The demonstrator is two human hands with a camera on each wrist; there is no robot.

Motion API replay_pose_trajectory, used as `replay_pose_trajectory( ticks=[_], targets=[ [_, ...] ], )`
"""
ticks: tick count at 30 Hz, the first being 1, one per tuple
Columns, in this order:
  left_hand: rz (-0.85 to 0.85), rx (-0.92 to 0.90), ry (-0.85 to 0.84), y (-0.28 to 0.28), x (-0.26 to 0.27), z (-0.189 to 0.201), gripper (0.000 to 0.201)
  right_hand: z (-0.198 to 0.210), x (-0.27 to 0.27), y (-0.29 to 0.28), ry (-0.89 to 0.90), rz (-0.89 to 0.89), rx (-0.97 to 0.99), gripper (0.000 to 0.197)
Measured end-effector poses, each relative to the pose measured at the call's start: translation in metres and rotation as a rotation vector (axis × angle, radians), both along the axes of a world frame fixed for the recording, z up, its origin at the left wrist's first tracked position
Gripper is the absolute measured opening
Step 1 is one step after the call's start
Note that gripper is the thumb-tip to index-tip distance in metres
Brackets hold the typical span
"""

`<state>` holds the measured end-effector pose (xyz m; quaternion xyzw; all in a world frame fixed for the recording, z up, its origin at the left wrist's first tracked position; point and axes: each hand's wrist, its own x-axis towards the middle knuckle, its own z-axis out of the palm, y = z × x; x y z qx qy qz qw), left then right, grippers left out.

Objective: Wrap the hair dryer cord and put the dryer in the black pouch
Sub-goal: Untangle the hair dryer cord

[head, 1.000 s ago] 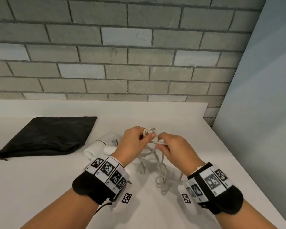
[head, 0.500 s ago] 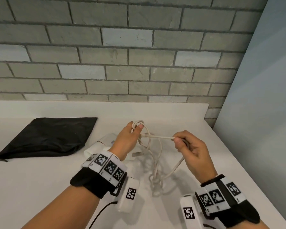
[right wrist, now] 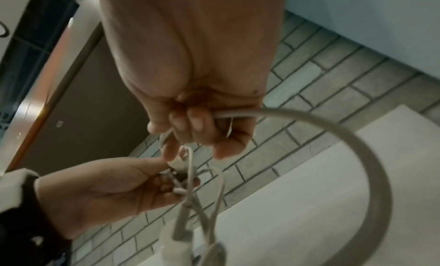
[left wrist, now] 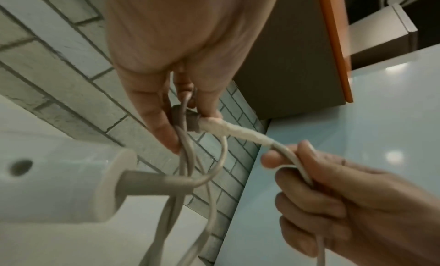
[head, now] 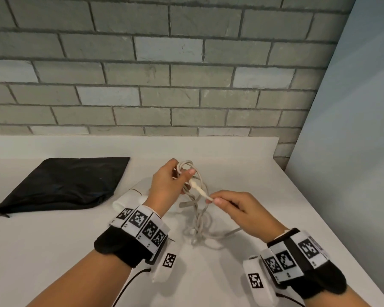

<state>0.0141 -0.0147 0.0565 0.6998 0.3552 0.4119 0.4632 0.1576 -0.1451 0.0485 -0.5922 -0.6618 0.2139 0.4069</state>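
Mid cord-wrap: left hand [head: 166, 185] fingers clamp the gathered loops of the pale grey hair-dryer cord [head: 195, 180] at tabletop centre, right hand [head: 237, 209] fingers pinch the free run; next, probably another loop, white dryer [head: 131, 196] at 9 o'clock, black fabric pouch [head: 62, 185] beyond.

I see a black pouch [head: 62, 185] at the far left on my white table [head: 53, 251], a white dryer [head: 131, 196], its pale grey cord [head: 200, 220] wrapped in one white stretch, black wristbands [head: 120, 247] carrying black-and-white square codes, and a grey brick wall [head: 164, 74] beyond.
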Motion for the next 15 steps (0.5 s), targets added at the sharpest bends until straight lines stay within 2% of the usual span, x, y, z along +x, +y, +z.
replay_pose_trajectory(
  ticks=[4, 6, 8, 11, 15],
  targets=[
    [-0.161, -0.299, -0.201, 0.003, -0.007, 0.003, 0.018, 0.002, 0.008, -0.003, 0.141, 0.036, 0.019, 0.018],
    [-0.208, -0.424, -0.300, 0.008, -0.012, 0.005, 0.019, 0.002, 0.018, -0.010, 0.229, 0.054, 0.023, 0.020],
    [-0.237, -0.512, -0.425, 0.012, -0.017, 0.011, 0.023, 0.003, 0.026, -0.017, 0.230, 0.123, -0.029, 0.021],
    [-0.317, -0.531, -0.549, 0.013, -0.024, 0.019, 0.033, -0.001, 0.034, -0.019, 0.006, 0.164, -0.161, 0.014],
    [-0.471, -0.459, -0.587, 0.004, -0.023, 0.027, 0.031, -0.017, 0.043, -0.010, -0.416, -0.003, -0.280, 0.012]
  ],
)
